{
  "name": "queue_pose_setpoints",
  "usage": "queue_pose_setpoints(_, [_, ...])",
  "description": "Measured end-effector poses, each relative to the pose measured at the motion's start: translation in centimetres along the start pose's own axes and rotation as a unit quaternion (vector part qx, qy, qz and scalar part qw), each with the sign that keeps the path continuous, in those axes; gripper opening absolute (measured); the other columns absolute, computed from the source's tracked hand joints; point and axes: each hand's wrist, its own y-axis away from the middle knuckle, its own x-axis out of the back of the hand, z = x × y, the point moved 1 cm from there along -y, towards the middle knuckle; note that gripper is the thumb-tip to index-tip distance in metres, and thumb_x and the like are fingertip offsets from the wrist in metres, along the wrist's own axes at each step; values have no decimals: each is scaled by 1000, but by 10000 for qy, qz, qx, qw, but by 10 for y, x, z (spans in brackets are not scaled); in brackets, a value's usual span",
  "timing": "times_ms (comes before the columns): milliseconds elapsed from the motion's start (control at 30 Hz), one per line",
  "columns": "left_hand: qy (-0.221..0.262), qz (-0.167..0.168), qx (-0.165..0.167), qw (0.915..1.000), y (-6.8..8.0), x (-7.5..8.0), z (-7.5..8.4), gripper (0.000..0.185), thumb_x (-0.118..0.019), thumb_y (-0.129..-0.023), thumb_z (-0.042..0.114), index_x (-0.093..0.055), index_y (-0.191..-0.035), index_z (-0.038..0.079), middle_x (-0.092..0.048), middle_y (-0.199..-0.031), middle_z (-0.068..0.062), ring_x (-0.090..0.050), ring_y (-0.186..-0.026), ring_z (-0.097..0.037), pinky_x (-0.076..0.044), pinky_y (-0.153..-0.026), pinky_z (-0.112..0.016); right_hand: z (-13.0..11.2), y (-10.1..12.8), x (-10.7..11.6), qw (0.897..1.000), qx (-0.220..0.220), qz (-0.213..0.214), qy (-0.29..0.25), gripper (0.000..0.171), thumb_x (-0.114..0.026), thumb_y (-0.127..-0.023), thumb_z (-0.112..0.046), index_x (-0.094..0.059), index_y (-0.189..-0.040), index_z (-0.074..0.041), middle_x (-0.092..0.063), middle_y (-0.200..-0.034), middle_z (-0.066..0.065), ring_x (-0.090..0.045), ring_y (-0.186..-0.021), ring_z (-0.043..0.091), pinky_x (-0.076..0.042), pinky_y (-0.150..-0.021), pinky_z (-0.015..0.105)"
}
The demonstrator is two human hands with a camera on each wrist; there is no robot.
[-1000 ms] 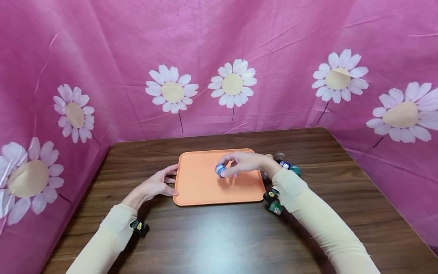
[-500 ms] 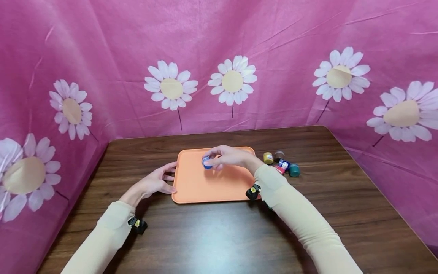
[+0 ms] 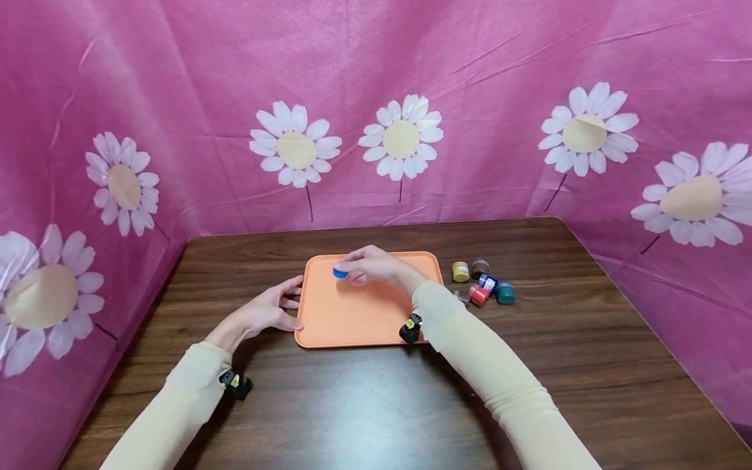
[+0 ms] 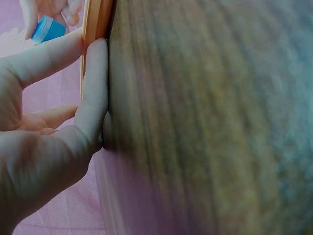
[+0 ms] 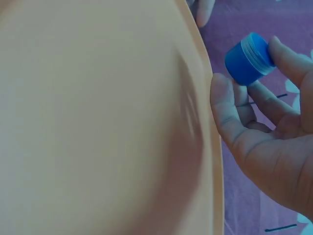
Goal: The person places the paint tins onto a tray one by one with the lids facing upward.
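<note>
Fingers first: my left hand lies on the table at the far left, fingers straight and relaxed, holding nothing. Its fingertips touch the left rim of the tray, and the left wrist view shows them lying right along that orange edge. Both sleeves are pale cream, each with a small black camera strapped at the wrist.

Moving across, the tray sits flat on the dark wood, roughly in the middle. Over its far left corner my right hand hovers, and it pinches the blue jar between fingertips and thumb. The right wrist view shows the jar tipped on its side in my curled fingers, with the tray's surface just beside it. I cannot tell whether the jar touches the tray.

Further right, off the tray, a cluster of small jars rests on the table: a yellow jar, a brown jar behind it, a dark blue jar, a red jar and a teal jar, all packed close together. Behind everything hangs a pink cloth printed with white daisies.
</note>
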Motion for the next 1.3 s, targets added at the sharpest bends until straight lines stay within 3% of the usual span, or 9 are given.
queue_pose_setpoints(200, [-127, 10, 79, 9999, 1, 0, -1, 107, -74, -79, -17, -7, -162, 1, -23, -156, -28, -42, -129, -39, -59, -85, -42, 3, -16, -15, 9979, -64, 426, -482, 41, -68, -99, -17, -61, -133, 5, -72, -111, 22, -70, -93, 30, -59, -89, 42])
queue_pose_setpoints(433, [-138, 26, 69, 9999, 0, -1, -2, 106, -75, -79, -16, -11, -161, 1, -24, -157, -27, -42, -129, -41, -59, -85, -41, 4, -23, -23, 9921, -211, 584, -1090, 39, -69, -97, -9, -62, -133, 5, -72, -109, 17, -70, -93, 28, -59, -86, 42])
queue_pose_setpoints(933, [-144, -1, 37, 9999, -2, -1, -1, 106, -74, -80, -17, -10, -162, 2, -23, -156, -28, -44, -126, -40, -60, -85, -42, 12, -26, -24, 9898, -344, 598, -1249, 40, -66, -100, -13, -60, -136, 3, -71, -109, 18, -69, -90, 26, -61, -82, 40])
queue_pose_setpoints(1100, [-143, -4, 32, 9999, -1, -2, 0, 105, -74, -80, -16, -10, -162, 1, -23, -157, -28, -44, -126, -39, -59, -85, -42, 13, -30, -26, 9916, -329, 537, -1133, 41, -67, -99, -9, -60, -136, 4, -71, -109, 14, -69, -90, 25, -61, -82, 40])
queue_pose_setpoints(1300, [-162, 39, 22, 9999, 1, 0, -1, 105, -75, -79, -15, -11, -161, 1, -25, -156, -28, -44, -126, -40, -59, -86, -42, 11, -34, -27, 9930, -416, 470, -1003, 44, -65, -97, -1, -56, -140, 3, -70, -117, 20, -70, -99, 27, -61, -83, 40])
